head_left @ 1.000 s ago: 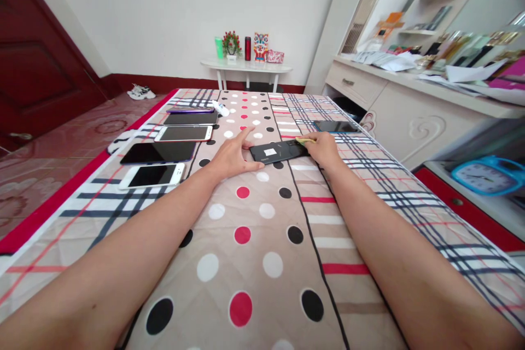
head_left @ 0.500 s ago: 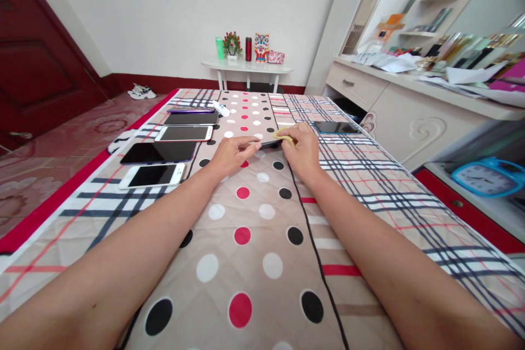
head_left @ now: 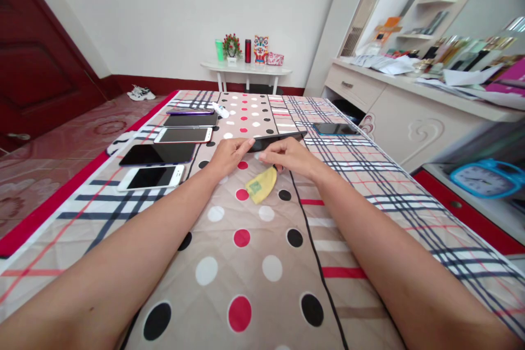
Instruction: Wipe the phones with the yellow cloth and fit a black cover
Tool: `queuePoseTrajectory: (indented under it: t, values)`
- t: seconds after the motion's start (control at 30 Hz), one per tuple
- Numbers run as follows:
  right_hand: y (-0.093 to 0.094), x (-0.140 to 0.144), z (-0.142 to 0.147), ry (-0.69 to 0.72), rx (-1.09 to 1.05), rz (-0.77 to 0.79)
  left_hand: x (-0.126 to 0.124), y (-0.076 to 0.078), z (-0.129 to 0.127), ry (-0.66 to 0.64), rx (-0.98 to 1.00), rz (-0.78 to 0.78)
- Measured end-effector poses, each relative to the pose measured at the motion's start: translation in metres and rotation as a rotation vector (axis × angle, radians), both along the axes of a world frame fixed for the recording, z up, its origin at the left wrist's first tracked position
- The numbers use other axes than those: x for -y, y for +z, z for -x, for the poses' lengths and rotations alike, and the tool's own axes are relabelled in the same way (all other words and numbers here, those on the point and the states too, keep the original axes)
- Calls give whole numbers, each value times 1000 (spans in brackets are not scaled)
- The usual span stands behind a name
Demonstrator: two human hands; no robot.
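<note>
Bedroom, patterned bed (head_left: 254, 262) | left hand (head_left: 229, 154) and right hand (head_left: 289, 156) grip black phone (head_left: 279, 140), tilted | yellow cloth (head_left: 261, 185) loose | phone's face hidden.

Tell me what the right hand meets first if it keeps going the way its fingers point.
The right hand points left, toward the left hand. It would likely meet the left hand's fingertips at the dark phone both hands hold; depth is uncertain.
</note>
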State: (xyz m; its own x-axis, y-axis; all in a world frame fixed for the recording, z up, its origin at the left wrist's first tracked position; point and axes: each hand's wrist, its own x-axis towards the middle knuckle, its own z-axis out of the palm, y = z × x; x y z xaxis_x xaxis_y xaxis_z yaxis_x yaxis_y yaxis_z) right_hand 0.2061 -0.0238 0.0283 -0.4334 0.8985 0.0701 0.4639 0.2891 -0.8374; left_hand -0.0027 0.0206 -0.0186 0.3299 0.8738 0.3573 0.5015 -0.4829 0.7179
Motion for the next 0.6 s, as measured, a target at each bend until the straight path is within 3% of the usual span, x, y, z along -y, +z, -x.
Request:
queuePoseTrajectory:
  t: [0.13,0.3,0.43,0.6]
  values:
    - [-10,-5,0,-293,214,-240,-1,-1,-1,22,22,9]
    - [-24,-14,-9,-560,234,-330,-4,-4,0,48,53,32]
    - [-30,-19,-16,-670,178,-282,-8,-9,2,50,125,126]
    - [-37,-24,-22,-688,154,-273,-6,-7,1,126,115,169]
